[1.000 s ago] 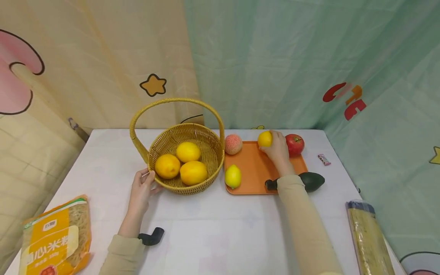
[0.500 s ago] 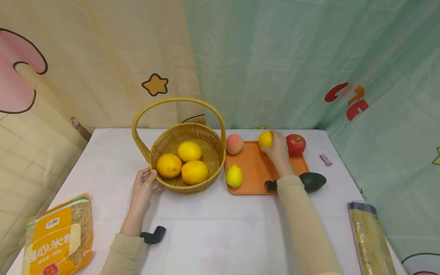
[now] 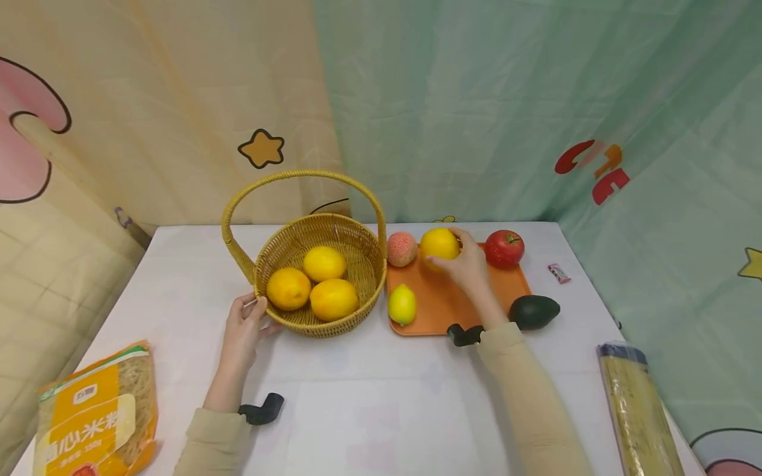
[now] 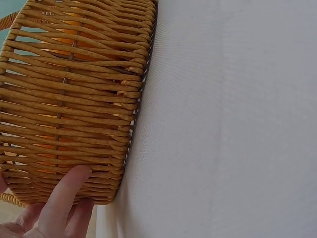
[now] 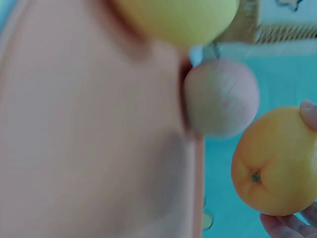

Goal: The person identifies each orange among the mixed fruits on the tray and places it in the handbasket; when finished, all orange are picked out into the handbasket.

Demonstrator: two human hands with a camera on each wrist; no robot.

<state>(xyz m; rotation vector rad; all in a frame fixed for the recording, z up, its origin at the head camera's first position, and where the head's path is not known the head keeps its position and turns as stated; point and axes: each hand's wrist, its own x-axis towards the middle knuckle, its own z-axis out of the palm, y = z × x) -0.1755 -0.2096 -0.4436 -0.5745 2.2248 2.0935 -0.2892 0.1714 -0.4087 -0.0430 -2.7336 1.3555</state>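
Observation:
My left hand holds the near left side of a woven basket with a tall arched handle. Its thumb is at the rim and, in the left wrist view, fingers lie against the outer weave. Three yellow fruits lie inside the basket. Above the far edge of an orange tray, my right hand grips an orange between thumb and fingers. Left of it is a peach at the tray's corner. A lemon rests on the tray's near left part.
A red pomegranate-like fruit sits at the tray's far right corner, a dark green avocado-shaped fruit at its near right. Beyond lies a small wrapped candy. Noodle packs lie left and right. Curtains stand behind the table.
My right hand has lifted the orange off the tray's far right area and carried it left toward the peach. My left hand stays at the basket.

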